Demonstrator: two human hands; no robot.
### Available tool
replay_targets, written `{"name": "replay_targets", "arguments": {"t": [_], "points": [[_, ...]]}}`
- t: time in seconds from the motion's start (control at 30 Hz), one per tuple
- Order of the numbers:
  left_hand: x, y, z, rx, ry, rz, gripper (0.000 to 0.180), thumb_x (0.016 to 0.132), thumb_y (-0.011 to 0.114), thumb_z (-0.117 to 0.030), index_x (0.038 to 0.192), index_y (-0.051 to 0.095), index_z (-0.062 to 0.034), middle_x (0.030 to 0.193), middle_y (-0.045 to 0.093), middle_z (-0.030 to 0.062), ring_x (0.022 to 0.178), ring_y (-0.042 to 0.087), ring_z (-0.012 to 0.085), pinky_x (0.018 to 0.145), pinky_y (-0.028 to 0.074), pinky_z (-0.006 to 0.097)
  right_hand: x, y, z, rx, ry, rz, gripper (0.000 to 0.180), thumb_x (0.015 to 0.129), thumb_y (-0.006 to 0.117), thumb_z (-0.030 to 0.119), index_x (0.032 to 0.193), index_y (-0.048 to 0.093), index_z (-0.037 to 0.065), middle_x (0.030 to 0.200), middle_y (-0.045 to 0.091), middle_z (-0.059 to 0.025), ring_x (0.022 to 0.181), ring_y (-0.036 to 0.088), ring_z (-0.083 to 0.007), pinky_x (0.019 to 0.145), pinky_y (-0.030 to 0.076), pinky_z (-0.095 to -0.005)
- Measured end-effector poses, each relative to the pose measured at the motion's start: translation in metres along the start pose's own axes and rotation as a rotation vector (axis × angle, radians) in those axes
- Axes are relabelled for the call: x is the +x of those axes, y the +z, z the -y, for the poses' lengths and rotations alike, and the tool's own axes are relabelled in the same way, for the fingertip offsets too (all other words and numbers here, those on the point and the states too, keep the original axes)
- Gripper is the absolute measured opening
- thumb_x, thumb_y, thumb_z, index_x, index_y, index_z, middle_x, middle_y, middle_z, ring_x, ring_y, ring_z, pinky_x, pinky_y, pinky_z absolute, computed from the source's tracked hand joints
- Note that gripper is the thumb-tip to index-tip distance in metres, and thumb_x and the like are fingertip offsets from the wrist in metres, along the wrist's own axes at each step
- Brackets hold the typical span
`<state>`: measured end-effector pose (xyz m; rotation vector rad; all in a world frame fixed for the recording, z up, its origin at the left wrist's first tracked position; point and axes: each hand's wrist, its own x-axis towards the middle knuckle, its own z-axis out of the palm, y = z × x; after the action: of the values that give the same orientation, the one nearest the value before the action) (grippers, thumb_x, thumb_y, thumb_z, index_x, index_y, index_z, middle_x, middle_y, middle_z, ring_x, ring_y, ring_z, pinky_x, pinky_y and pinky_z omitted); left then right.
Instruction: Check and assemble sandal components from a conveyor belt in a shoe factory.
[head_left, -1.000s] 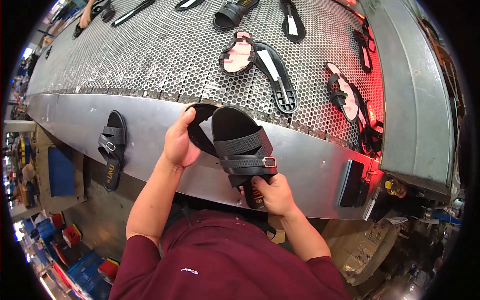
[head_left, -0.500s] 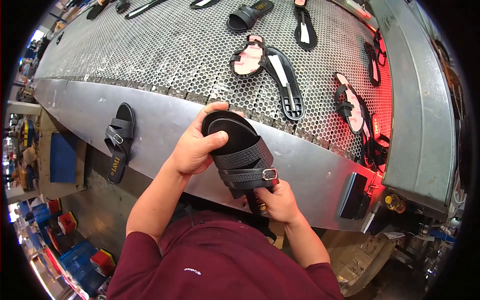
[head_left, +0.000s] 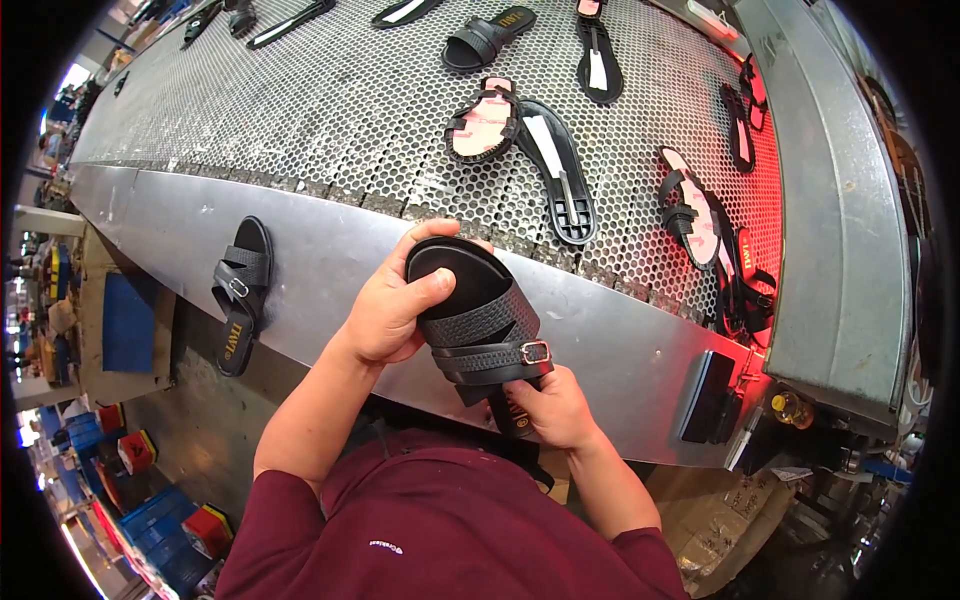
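Between my two hands is a black slide sandal (head_left: 485,322) with textured straps and a small metal buckle, held over the metal edge of the conveyor. My left hand (head_left: 398,300) grips its toe end, thumb laid on the insole and fingers wrapped around the far side. My right hand (head_left: 553,408) holds the heel end below the buckle, its thumb on the insole and the other fingers mostly hidden underneath. A matching black sandal (head_left: 245,290) lies on the metal ledge to the left, toe pointing away from me.
Beyond the steel ledge (head_left: 330,230) runs a perforated conveyor belt (head_left: 330,130). It carries pink-lined uppers (head_left: 483,128), black soles with white strips (head_left: 558,170) and another sandal (head_left: 487,40). At right, red light falls beside a metal housing (head_left: 830,210); a dark flat device (head_left: 707,395) lies on the ledge.
The pieces on the belt have shifted slightly left and nearer in the view. Both hands keep hold of the sandal, which has barely moved.
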<state>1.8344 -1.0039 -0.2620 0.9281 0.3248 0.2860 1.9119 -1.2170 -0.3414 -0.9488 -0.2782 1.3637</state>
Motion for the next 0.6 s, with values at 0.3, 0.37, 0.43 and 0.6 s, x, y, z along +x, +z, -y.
{"name": "replay_targets", "arguments": {"t": [0.3, 0.37, 0.43, 0.6], "points": [[0.002, 0.01, 0.007, -0.008, -0.017, -0.048, 0.049, 0.091, 0.067, -0.012, 0.134, 0.045, -0.0123, 0.129, 0.057, 0.0217, 0.116, 0.06, 0.032, 0.097, 0.052, 0.047, -0.006, -0.009, 0.003, -0.02, 0.011, 0.003, 0.02, 0.095, 0.06, 0.006, 0.114, 0.064, 0.003, 0.094, 0.065, 0.0013, 0.078, 0.055, -0.0065, 0.07, 0.047, -0.0252], [0.002, 0.011, 0.009, -0.002, -0.019, -0.057, 0.048, 0.091, 0.066, -0.012, 0.134, 0.045, -0.0122, 0.129, 0.058, 0.0218, 0.116, 0.061, 0.0319, 0.097, 0.052, 0.046, -0.007, -0.01, 0.002, -0.013, 0.003, 0.0, 0.02, 0.095, 0.06, 0.007, 0.114, 0.064, 0.003, 0.093, 0.065, 0.0014, 0.077, 0.055, -0.0064, 0.069, 0.046, -0.025], [0.002, 0.014, 0.01, 0.004, -0.019, -0.065, 0.048, 0.091, 0.066, -0.012, 0.134, 0.045, -0.0121, 0.129, 0.058, 0.0219, 0.115, 0.061, 0.0319, 0.096, 0.052, 0.046, -0.008, -0.011, 0.002, -0.007, -0.006, -0.003, 0.02, 0.095, 0.06, 0.007, 0.114, 0.064, 0.003, 0.092, 0.065, 0.0014, 0.076, 0.055, -0.0063, 0.068, 0.046, -0.0248], [0.001, 0.016, 0.013, -0.041, -0.029, -0.079, 0.045, 0.094, 0.062, -0.006, 0.135, 0.044, -0.0099, 0.115, 0.064, 0.0117, 0.102, 0.065, 0.022, 0.09, 0.055, 0.039, -0.01, -0.015, 0.003, -0.023, -0.018, -0.002, 0.019, 0.095, 0.06, 0.007, 0.113, 0.064, 0.004, 0.089, 0.064, 0.0024, 0.074, 0.054, -0.0058, 0.066, 0.045, -0.0242]]}}
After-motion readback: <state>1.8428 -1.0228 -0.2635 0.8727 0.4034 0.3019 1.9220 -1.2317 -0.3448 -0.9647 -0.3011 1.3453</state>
